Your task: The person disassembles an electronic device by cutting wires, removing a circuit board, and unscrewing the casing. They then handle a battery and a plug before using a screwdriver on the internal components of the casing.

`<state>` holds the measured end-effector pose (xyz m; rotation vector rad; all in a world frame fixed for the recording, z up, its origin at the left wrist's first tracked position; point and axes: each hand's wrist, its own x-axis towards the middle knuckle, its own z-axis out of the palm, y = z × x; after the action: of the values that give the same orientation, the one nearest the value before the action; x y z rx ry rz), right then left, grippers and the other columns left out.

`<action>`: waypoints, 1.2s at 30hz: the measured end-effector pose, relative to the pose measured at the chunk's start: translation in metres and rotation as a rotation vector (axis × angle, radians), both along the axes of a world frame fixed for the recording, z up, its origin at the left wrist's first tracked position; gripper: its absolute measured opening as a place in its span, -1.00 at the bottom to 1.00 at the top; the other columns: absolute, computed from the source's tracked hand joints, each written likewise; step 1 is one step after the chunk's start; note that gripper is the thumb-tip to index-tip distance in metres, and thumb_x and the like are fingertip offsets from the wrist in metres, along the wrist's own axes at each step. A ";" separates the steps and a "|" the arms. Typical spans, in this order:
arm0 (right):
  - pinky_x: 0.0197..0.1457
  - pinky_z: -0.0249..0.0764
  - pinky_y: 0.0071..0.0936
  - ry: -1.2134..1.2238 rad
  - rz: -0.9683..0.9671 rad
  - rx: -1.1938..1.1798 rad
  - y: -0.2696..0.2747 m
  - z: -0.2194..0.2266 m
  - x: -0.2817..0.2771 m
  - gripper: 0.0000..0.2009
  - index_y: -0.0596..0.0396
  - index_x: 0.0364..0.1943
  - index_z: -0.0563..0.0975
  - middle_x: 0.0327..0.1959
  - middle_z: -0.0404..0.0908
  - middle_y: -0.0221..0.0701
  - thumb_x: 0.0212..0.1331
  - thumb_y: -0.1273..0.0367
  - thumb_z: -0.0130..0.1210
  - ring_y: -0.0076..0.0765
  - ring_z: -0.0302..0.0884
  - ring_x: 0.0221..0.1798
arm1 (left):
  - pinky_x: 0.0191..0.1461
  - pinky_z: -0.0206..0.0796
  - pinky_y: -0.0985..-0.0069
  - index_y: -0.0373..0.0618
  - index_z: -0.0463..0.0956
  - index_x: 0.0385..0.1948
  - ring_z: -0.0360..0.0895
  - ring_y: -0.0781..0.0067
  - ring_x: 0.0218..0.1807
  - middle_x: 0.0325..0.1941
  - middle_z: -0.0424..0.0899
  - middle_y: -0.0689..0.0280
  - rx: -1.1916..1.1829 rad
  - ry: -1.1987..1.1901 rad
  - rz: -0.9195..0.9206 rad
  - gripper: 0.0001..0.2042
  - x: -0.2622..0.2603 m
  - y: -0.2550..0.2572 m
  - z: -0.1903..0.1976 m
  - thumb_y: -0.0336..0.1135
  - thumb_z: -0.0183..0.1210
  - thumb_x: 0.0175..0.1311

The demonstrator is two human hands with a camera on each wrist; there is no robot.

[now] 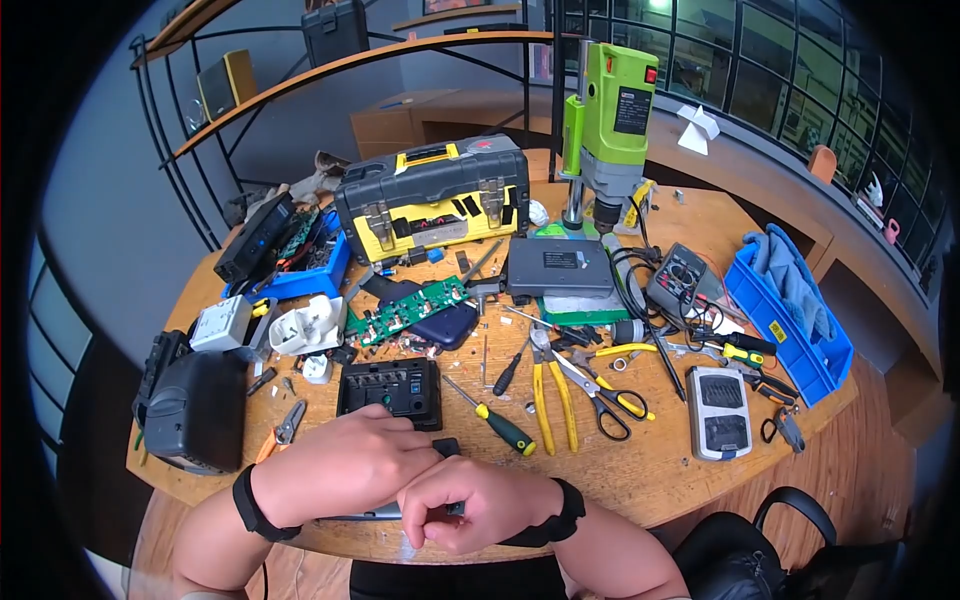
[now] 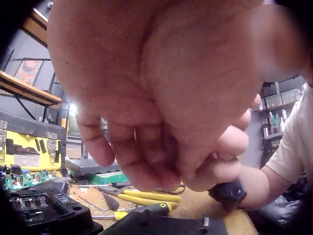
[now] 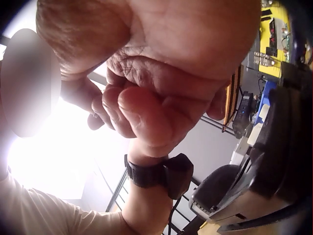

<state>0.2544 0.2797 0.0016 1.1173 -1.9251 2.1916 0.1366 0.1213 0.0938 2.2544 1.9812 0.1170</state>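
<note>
Near the table's front edge my two hands overlap. My left hand reaches across, its bent fingers over the back of my right hand. In the left wrist view the left fingers hang loosely bent, with nothing seen between them. The right fingers are curled in toward the palm, and no object shows in them. Beneath the hands lies a dark flat device, mostly hidden in the head view. Just beyond the left hand is a black plastic housing with compartments.
A green-handled screwdriver, yellow pliers and scissors lie to the right. Adjustable orange-handled pliers and a black case are left. Behind stand a toolbox, a green circuit board and a green drill press.
</note>
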 end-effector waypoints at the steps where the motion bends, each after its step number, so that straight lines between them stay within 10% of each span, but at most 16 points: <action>1: -0.38 0.32 -0.56 -0.020 0.020 0.036 0.001 0.001 0.000 -0.86 0.13 -0.31 0.64 -0.43 0.60 -0.51 0.14 0.60 0.08 -0.61 0.41 -0.46 | -0.05 0.40 0.35 -0.11 0.61 -0.29 0.64 0.24 -0.15 -0.26 0.68 0.32 0.006 0.015 -0.005 -0.81 0.000 0.001 0.000 -0.25 0.25 0.14; 36: -0.31 0.36 -0.57 -0.071 0.058 0.065 0.002 0.000 0.000 -0.88 0.12 -0.28 0.62 -0.39 0.62 -0.56 0.16 0.56 0.08 -0.66 0.41 -0.40 | -0.04 0.37 0.40 -0.07 0.62 -0.27 0.61 0.30 -0.19 -0.34 0.63 0.37 0.123 0.112 0.029 -0.81 0.006 0.007 -0.008 -0.25 0.23 0.11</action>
<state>0.2549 0.2821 0.0013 1.1332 -2.0323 2.2430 0.1428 0.1285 0.0855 2.3563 2.1181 0.1217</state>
